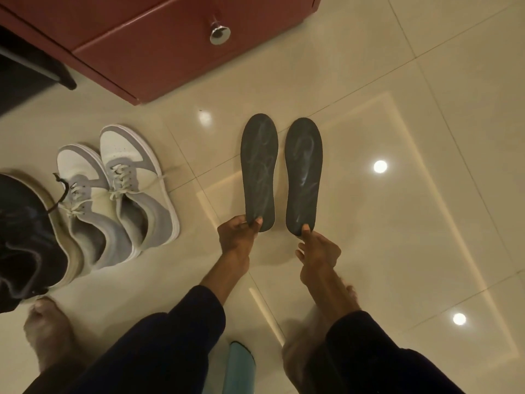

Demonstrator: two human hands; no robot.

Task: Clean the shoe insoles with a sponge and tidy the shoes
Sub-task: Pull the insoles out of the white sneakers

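Observation:
Two dark grey insoles with pale smears are held side by side over the glossy floor. My left hand [237, 234] pinches the heel end of the left insole [259, 169]. My right hand [316, 248] pinches the heel end of the right insole [303, 174]. Both insoles point away from me, toes forward. A pair of white and grey sneakers [119, 194] stands on the floor to the left, laces loose. A light blue sponge [238, 368] lies on the floor between my legs at the bottom edge.
A red-brown drawer cabinet [159, 44] with a metal knob [219, 32] stands ahead at the top. A dark shoe with a pale sole [31, 237] lies at the far left. My bare feet [48, 331] rest on the cream tiled floor [426, 223].

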